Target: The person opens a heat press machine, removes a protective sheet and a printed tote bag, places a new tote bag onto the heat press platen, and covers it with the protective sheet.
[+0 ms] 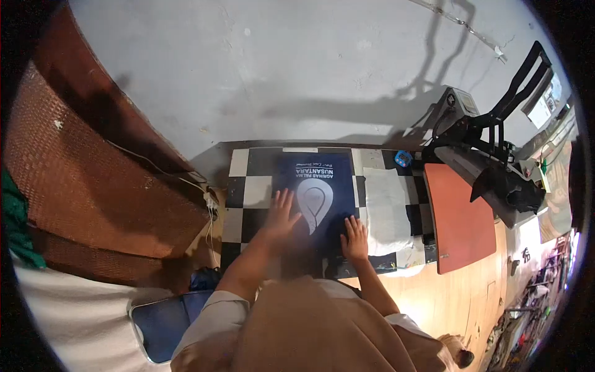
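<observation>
A dark navy piece, apparently flat fabric or a bag [338, 198], lies on the checkered tabletop. It carries a white drop-shaped print and lettering that reads upside down from here, including "NUSANTARA". My left hand [282, 214] rests on its left side, fingers spread beside the print. On the lower right edge, my right hand [354, 239] lies with fingers stretched out. Neither hand grips anything. The near end of the navy piece is partly hidden by my body and blurred.
Right of the navy piece lies a white sheet [384, 211], with a small blue device [403, 159] behind it. A heat press [489, 149] with a raised black handle stands at right, beside an orange-red board [462, 217]. The checkered table [257, 192] meets a grey wall.
</observation>
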The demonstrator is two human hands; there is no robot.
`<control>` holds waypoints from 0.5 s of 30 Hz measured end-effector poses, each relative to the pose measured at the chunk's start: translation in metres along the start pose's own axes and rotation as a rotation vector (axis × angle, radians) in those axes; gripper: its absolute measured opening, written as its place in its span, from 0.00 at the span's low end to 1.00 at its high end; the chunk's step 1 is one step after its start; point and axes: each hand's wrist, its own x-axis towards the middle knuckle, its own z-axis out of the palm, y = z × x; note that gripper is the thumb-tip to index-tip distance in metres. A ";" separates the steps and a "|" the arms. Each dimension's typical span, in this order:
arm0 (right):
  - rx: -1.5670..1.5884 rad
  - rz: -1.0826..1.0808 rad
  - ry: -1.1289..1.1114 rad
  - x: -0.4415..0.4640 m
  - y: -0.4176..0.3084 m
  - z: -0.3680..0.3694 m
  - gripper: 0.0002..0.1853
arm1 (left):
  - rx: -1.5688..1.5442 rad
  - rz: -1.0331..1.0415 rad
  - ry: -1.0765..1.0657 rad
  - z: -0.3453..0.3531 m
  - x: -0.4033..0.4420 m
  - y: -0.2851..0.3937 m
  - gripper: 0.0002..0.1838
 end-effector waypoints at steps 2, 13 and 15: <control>0.024 -0.022 0.013 -0.013 0.004 -0.003 0.34 | -0.142 0.012 0.086 -0.009 -0.011 -0.001 0.43; 0.113 0.005 -0.125 -0.020 0.013 -0.015 0.35 | -0.048 -0.095 -0.034 -0.025 -0.125 0.019 0.34; 0.115 0.001 -0.114 -0.020 0.012 -0.014 0.34 | -0.013 -0.148 -0.102 -0.024 -0.132 0.020 0.35</control>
